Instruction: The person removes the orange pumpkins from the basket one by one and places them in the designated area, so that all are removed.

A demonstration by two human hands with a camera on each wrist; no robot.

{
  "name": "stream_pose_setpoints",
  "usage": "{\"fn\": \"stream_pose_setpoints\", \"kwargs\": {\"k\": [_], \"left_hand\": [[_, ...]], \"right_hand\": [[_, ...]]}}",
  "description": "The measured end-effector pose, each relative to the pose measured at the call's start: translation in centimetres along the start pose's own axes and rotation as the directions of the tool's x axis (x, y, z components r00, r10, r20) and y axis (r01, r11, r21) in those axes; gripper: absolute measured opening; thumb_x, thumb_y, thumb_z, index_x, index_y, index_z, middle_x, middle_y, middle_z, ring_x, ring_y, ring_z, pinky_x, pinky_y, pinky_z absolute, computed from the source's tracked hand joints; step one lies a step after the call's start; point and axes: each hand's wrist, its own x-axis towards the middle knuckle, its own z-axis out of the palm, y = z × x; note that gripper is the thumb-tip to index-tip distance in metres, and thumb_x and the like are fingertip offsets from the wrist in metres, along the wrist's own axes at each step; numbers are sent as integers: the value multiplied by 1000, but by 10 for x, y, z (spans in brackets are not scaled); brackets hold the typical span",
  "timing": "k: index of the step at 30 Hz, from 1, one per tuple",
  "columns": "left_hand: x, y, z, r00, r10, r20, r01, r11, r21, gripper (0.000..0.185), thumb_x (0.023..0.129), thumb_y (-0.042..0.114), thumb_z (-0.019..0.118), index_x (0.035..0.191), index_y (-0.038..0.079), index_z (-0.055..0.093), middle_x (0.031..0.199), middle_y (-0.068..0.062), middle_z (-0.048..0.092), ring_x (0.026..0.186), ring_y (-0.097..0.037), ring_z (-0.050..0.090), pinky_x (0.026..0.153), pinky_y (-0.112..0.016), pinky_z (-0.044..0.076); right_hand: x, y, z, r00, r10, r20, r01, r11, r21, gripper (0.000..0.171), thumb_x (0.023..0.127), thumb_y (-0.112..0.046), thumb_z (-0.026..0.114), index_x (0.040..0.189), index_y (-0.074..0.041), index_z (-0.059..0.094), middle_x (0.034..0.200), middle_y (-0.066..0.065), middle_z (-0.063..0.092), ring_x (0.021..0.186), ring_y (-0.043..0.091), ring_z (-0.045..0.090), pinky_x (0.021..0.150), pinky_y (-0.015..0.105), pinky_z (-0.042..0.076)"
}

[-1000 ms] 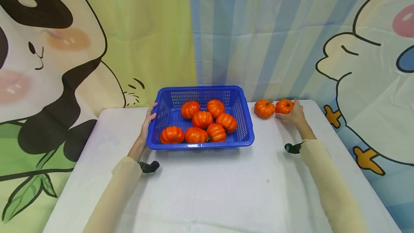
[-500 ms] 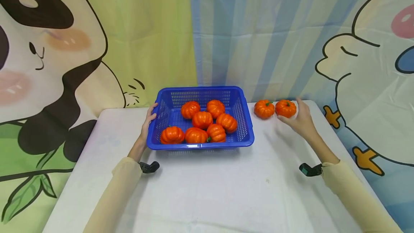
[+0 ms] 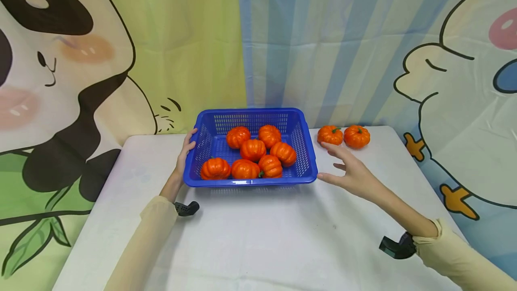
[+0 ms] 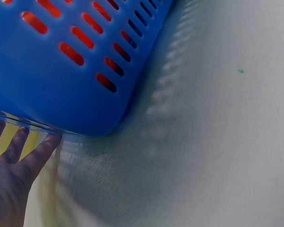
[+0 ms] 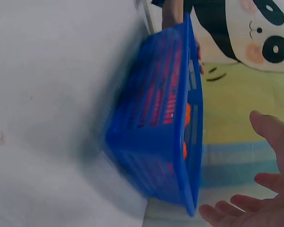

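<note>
A blue perforated plastic basket (image 3: 250,182) is seen toward the rear of a white-covered bench (image 3: 262,237), one long side facing the viewer. Seven ribbed orange miniature pumpkins (image 3: 252,150) are contained in it: three are ranged along the front wall, two are placed in the middle, and two are set behind these. Outside the basket, to its right, a near outer pumpkin (image 3: 330,135) and a far outer pumpkin (image 3: 357,137) are stood side by side close to the rear edge of the bench. The left hand (image 3: 183,154) is laid against the left side of the basket, its fingers spread and nearly straight, touching the outside without being curled round it. The right hand (image 3: 355,176) is held just beside the right front corner, its fingers parted widely from the thumb and nothing grasped; whether the rim is touched cannot be told. Both forearms are covered by cream sleeves (image 3: 147,237). The scene is backed by a printed curtain (image 3: 190,48), on which a cartoon panda (image 3: 109,102) is shown at left.
</note>
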Motion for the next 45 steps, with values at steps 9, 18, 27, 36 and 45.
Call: {"fn": "stream_pose_setpoints", "kwargs": {"k": [9,18,27,36,45], "left_hand": [[-2,1,0,1000,0,4,0,1000,-13,53,102,26,18,154,31,11,162,-4,4,125,-28,32,97,-31,37],[-1,1,0,1000,1,2,-1,1000,-2,52,102,27,18,154,33,11,163,-3,4,128,-28,30,98,-31,35],[0,2,-2,1000,5,5,-5,1000,-2,52,102,27,18,153,33,12,162,-4,5,125,-29,32,96,-31,37],[0,2,-3,1000,8,-2,-8,1000,-10,53,102,26,19,154,31,13,162,-3,5,125,-29,32,95,-30,36],[-1,2,1,1000,18,25,-17,1000,-18,52,102,26,18,154,31,11,163,-5,3,139,-35,22,108,-41,27]], "right_hand": [[2,-13,17,987,-56,153,40,993,109,71,87,-27,72,147,-5,38,151,20,39,134,42,44,97,53,47],[11,-38,35,922,-48,385,-48,971,234,64,92,-33,65,146,-9,40,153,18,39,134,42,45,97,46,49],[30,-69,54,878,-133,460,18,969,247,54,95,-36,61,141,-10,49,145,12,51,129,35,52,101,46,47],[76,-110,89,831,-46,555,-97,969,226,49,98,-35,55,142,-14,48,141,6,55,116,23,62,89,33,54],[133,-137,137,782,119,612,-275,947,167,56,98,-33,56,147,-11,40,153,17,37,121,32,59,84,38,56]]}}
